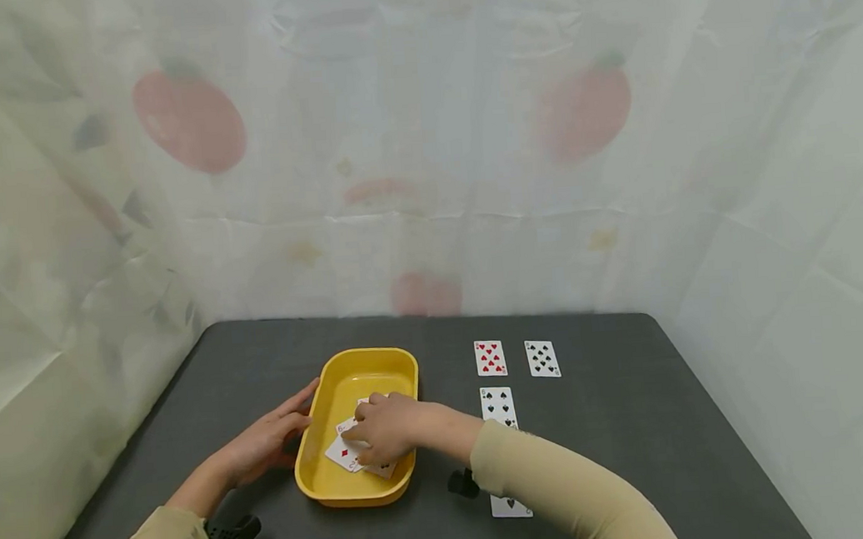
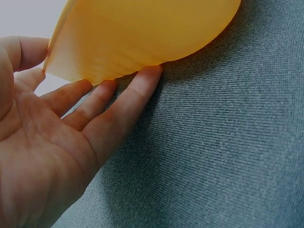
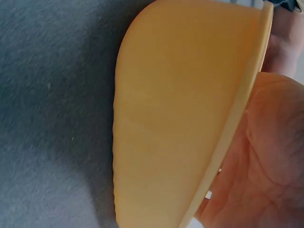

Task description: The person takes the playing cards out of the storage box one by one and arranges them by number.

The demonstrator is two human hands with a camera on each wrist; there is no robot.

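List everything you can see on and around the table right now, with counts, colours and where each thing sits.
Tray: one, yellow, left of the table's middle.
Cards in the tray: a few, white with red pips showing, at its near end, partly under the right hand; exact count hidden.
Cards on the table: four, white; a red-pip one and a black-pip one side by side at the far right, another black-pip one nearer, a fourth mostly under the right sleeve.
Table: one, dark grey.
Backdrop sheet: white with faded red shapes, behind and beside.
Left hand: fingers straight, against the tray's left outer wall.
Right hand: inside the tray, on the cards.
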